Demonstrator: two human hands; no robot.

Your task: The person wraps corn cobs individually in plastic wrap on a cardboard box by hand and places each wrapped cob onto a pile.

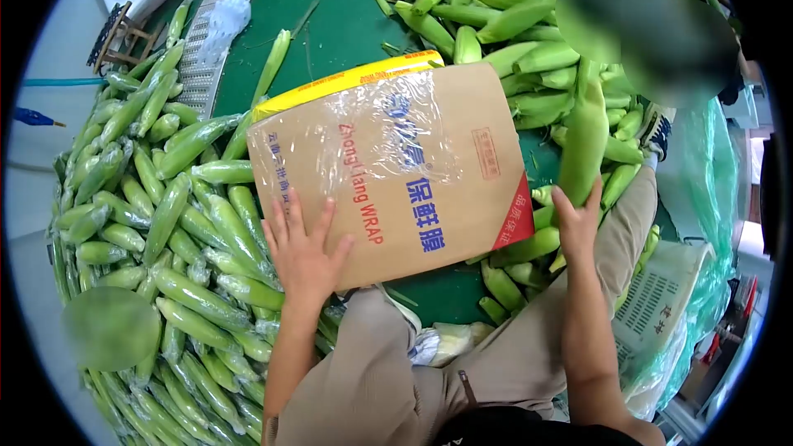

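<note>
My left hand (306, 248) lies flat with its fingers spread on the near left part of a cardboard cling film box (471, 140). Clear film (380, 124) shines across the box's upper face, and a yellow strip (347, 78) shows along its far edge. To the right of the box, my right hand (578, 219) grips an ear of corn (585, 132) by its lower end. This ear is in its green husk and points away from me, roughly upright in view.
Film-wrapped corn (202, 223) is heaped on the left. Unwrapped corn in husks (520, 16) lies beyond and right of the box on a green floor (330, 25). A pale plastic crate (661, 297) stands at right, beside green plastic sheeting (702, 173). A small wooden stool (124, 41) is at far left.
</note>
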